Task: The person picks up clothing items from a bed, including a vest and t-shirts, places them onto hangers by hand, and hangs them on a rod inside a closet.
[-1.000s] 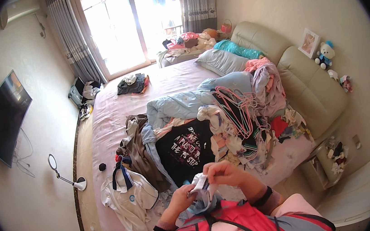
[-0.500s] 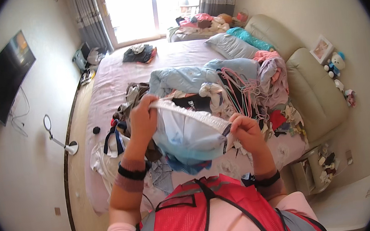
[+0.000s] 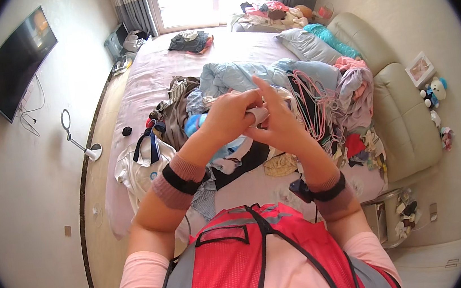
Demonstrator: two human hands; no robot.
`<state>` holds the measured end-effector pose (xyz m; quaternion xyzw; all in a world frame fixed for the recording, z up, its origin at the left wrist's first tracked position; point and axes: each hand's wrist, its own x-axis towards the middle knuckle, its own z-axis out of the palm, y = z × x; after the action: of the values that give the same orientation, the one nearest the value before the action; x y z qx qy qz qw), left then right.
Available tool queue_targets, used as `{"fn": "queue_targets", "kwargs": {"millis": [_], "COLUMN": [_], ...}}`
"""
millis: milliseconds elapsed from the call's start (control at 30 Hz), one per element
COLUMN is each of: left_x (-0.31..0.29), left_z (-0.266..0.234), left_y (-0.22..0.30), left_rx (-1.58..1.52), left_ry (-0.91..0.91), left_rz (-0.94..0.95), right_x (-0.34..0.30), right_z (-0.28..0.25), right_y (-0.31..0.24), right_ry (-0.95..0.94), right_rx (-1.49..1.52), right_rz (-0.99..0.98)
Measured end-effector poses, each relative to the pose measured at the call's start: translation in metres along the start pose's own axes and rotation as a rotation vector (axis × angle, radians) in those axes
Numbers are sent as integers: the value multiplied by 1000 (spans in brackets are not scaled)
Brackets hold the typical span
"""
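Observation:
My left hand is closed on the bunched white elastic waistband of a light blue garment. Its kind is hard to tell. Below the hands hangs or lies pale blue and white cloth, partly hidden; a brighter blue bit shows beside the left wrist. My right hand is right beside the waistband, forefinger stretched out and thumb apart from it. Under both hands spreads a heap of clothes, with a brown garment to the left and a black one nearer me.
The bed bears a light blue quilt, pink hangers, a grey pillow and a dark folded pile. A white shirt lies left. The padded headboard stands right; a mirror stand is at left.
The garment was stretched wide by its waistband between both hands; now it is bunched up. My hands have come together, and the right one has let go of its end.

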<state>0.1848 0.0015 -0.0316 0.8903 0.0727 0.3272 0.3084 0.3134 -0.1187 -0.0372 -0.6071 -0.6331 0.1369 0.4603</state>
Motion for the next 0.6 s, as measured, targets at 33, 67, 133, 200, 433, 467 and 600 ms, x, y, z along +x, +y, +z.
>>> {"fn": "queue_targets", "kwargs": {"millis": [33, 67, 133, 200, 433, 467, 600], "left_x": [-1, -5, -15, -27, -83, -89, -133], "left_z": [7, 9, 12, 17, 52, 58, 79], "left_y": [-5, -11, -23, -27, -59, -62, -102], "left_rx": [-41, -42, -258, -422, -643, -425, 336], "left_ry": [18, 17, 6, 56, 19, -31, -294], "left_rz": [49, 44, -35, -138, -506, -505, -539], "right_x": [6, 10, 13, 12, 14, 13, 10], "right_z": [7, 11, 20, 19, 19, 13, -1], "right_y": [2, 2, 2, 2, 1, 3, -3], "right_ry": [28, 4, 41, 62, 215, 246, 473], "right_rx": [-38, -114, -187, -207, -164, -196, -110], "right_rz": [-63, -84, -143, -66, -63, -64, -103]}}
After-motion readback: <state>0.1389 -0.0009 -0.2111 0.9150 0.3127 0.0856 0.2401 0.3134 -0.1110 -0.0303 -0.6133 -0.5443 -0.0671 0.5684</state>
